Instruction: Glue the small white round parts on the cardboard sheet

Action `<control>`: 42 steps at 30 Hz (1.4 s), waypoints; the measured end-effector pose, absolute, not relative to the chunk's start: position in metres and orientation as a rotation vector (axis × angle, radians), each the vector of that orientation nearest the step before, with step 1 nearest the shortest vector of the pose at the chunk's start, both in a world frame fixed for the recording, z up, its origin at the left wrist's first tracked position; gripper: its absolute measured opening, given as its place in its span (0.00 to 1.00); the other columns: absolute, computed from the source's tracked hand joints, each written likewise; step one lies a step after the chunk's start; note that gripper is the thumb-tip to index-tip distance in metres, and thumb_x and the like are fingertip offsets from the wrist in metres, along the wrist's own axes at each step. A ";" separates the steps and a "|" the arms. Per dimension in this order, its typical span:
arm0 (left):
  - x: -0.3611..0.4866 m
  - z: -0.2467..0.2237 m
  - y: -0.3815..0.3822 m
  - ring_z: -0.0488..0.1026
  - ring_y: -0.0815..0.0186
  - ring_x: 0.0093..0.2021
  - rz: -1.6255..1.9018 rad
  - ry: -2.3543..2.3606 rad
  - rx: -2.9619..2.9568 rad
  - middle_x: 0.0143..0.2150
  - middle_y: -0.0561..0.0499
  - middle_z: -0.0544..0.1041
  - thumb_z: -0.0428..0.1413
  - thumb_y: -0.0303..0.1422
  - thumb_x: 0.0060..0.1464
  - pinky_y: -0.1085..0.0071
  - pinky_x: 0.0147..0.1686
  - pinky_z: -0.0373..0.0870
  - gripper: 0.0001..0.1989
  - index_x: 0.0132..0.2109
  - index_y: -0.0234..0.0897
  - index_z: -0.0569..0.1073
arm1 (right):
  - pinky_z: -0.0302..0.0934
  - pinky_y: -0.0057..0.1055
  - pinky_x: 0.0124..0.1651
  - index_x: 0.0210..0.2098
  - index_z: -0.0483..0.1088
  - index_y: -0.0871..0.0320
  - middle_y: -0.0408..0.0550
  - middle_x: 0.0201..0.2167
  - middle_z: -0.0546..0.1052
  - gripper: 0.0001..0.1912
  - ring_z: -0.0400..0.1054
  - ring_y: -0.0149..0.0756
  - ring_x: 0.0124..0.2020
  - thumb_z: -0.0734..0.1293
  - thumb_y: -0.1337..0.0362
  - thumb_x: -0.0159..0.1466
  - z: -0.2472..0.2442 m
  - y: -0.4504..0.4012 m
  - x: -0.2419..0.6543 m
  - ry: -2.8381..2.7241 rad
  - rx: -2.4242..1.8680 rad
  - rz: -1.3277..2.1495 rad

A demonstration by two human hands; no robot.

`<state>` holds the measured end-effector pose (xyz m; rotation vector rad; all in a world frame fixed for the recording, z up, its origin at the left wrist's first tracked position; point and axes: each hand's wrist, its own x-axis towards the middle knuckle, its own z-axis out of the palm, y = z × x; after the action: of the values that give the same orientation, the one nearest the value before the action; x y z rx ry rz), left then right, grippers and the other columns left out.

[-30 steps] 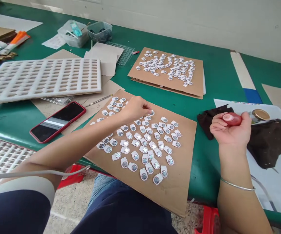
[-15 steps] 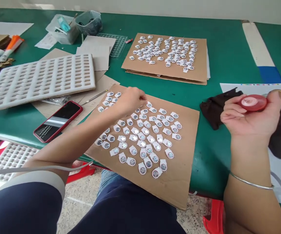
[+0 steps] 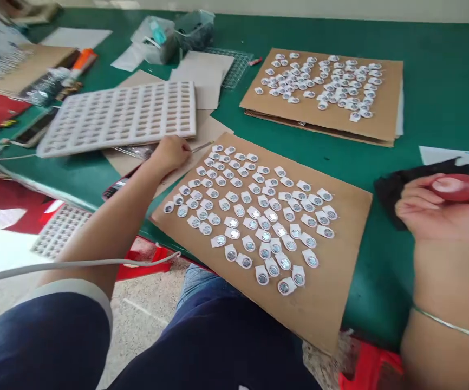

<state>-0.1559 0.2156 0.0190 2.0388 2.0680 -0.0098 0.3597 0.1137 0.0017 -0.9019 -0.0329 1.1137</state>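
Observation:
My left hand (image 3: 172, 153) is curled with its fingers together at the shaft of a thin, pen-like metal tool (image 3: 202, 147), whose tip points toward the cardboard. Part of the shaft is hidden under the hand. At the right, my right hand (image 3: 448, 216) is wrapped round a smooth red rounded object (image 3: 464, 187) with a pale pink end; its exact kind does not show. Between the hands lies a cardboard sheet (image 3: 319, 303) bearing many small white tabs (image 3: 264, 222) with round silvery centres. A dark cloth (image 3: 392, 187) lies behind my right hand.
A second cardboard stack (image 3: 324, 122) with similar tabs lies farther back. At the left are a white slotted tray (image 3: 124, 116), a red-cased phone (image 3: 115, 188) partly under my arm, and plastic tubs (image 3: 196, 32). A pale cable (image 3: 76, 264) crosses in front of my left arm.
My left hand has moved left, off the tabs on the near cardboard to the pen-like tool. My right hand still holds the red object. The view has turned left, shifting everything rightward.

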 end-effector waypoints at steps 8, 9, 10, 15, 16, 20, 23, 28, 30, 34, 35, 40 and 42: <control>-0.152 0.006 0.227 0.67 0.52 0.45 -0.265 2.205 2.156 0.47 0.37 0.72 0.48 0.39 0.56 0.49 0.46 0.65 0.19 0.44 0.25 0.70 | 0.32 0.25 0.15 0.18 0.52 0.54 0.36 0.18 0.49 0.28 0.39 0.18 0.16 0.67 0.40 0.37 0.010 0.116 0.360 -0.781 -1.134 1.274; -0.153 0.005 0.226 0.67 0.52 0.46 -0.291 2.226 2.183 0.47 0.36 0.72 0.47 0.39 0.56 0.50 0.45 0.66 0.19 0.45 0.25 0.69 | 0.32 0.25 0.16 0.18 0.50 0.54 0.36 0.19 0.48 0.29 0.38 0.19 0.17 0.66 0.38 0.37 0.010 0.116 0.360 -0.838 -1.158 1.252; -0.153 0.004 0.225 0.68 0.52 0.46 -0.295 2.243 2.200 0.47 0.36 0.72 0.48 0.39 0.56 0.50 0.45 0.66 0.20 0.46 0.25 0.69 | 0.31 0.26 0.16 0.19 0.50 0.53 0.36 0.19 0.47 0.29 0.37 0.19 0.17 0.64 0.37 0.38 0.011 0.116 0.360 -0.880 -1.171 1.239; -0.152 0.015 0.218 0.69 0.56 0.47 -0.004 2.330 2.241 0.48 0.40 0.73 0.52 0.35 0.55 0.54 0.47 0.67 0.20 0.52 0.27 0.66 | 0.31 0.27 0.17 0.21 0.56 0.53 0.37 0.19 0.49 0.25 0.38 0.21 0.17 0.66 0.40 0.39 0.009 0.115 0.362 -0.798 -1.111 1.270; -0.148 0.020 0.216 0.69 0.57 0.48 0.105 2.346 2.259 0.47 0.42 0.74 0.52 0.34 0.55 0.54 0.49 0.66 0.20 0.53 0.27 0.65 | 0.31 0.27 0.17 0.22 0.57 0.53 0.37 0.19 0.51 0.24 0.38 0.21 0.17 0.67 0.41 0.39 0.009 0.115 0.362 -0.753 -1.085 1.289; -0.107 0.046 0.192 0.73 0.69 0.35 0.883 1.967 2.168 0.31 0.51 0.76 0.54 0.34 0.55 0.63 0.45 0.71 0.14 0.48 0.32 0.71 | 0.34 0.27 0.16 0.24 0.60 0.54 0.39 0.19 0.60 0.22 0.44 0.21 0.17 0.68 0.44 0.41 0.009 0.111 0.355 -0.472 -0.959 1.381; -0.054 0.062 0.161 0.73 0.70 0.29 1.166 1.458 1.962 0.31 0.50 0.76 0.60 0.30 0.49 0.71 0.33 0.74 0.10 0.40 0.32 0.75 | 0.36 0.26 0.15 0.25 0.60 0.55 0.40 0.19 0.64 0.23 0.48 0.21 0.16 0.68 0.45 0.42 0.013 0.108 0.343 -0.322 -0.883 1.396; 0.011 0.062 0.121 0.74 0.70 0.29 0.981 1.175 1.828 0.30 0.51 0.78 0.60 0.28 0.48 0.75 0.29 0.72 0.05 0.35 0.35 0.78 | 0.39 0.23 0.14 0.26 0.62 0.56 0.38 0.18 0.63 0.21 0.51 0.20 0.15 0.66 0.45 0.47 0.024 0.102 0.321 -0.312 -0.916 1.337; 0.019 0.055 0.115 0.73 0.70 0.28 0.832 1.165 1.855 0.30 0.53 0.78 0.60 0.30 0.48 0.75 0.28 0.71 0.04 0.34 0.37 0.78 | 0.40 0.22 0.15 0.26 0.63 0.57 0.38 0.17 0.63 0.20 0.53 0.20 0.15 0.64 0.45 0.48 0.028 0.100 0.311 -0.355 -0.964 1.291; 0.020 0.039 0.114 0.74 0.70 0.29 0.612 1.103 1.945 0.31 0.53 0.78 0.58 0.31 0.49 0.76 0.27 0.70 0.05 0.35 0.38 0.77 | 0.43 0.23 0.15 0.27 0.64 0.57 0.41 0.19 0.65 0.22 0.60 0.26 0.17 0.62 0.44 0.52 0.029 0.095 0.284 -0.461 -1.081 1.118; 0.020 0.037 0.114 0.74 0.70 0.29 0.586 1.080 1.983 0.32 0.52 0.79 0.58 0.30 0.50 0.76 0.27 0.69 0.05 0.36 0.38 0.77 | 0.45 0.24 0.15 0.27 0.64 0.57 0.41 0.18 0.65 0.21 0.62 0.27 0.17 0.62 0.44 0.53 0.028 0.094 0.276 -0.504 -1.098 1.073; 0.022 0.032 0.115 0.74 0.70 0.29 0.657 0.995 2.138 0.30 0.52 0.78 0.56 0.29 0.50 0.75 0.30 0.69 0.04 0.35 0.36 0.76 | 0.47 0.27 0.12 0.28 0.63 0.56 0.40 0.16 0.66 0.15 0.66 0.33 0.17 0.61 0.50 0.58 0.014 0.089 0.250 -0.818 -1.129 0.813; 0.024 0.032 0.115 0.74 0.70 0.29 0.676 0.964 2.166 0.30 0.52 0.78 0.56 0.28 0.50 0.74 0.31 0.69 0.04 0.34 0.36 0.76 | 0.48 0.28 0.12 0.28 0.63 0.56 0.40 0.16 0.66 0.14 0.66 0.34 0.16 0.61 0.51 0.59 0.008 0.088 0.246 -0.925 -1.159 0.717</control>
<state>0.0245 0.1150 0.0320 2.1657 0.9640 0.6756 0.2456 0.0884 0.0078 -1.1587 -0.9255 0.7172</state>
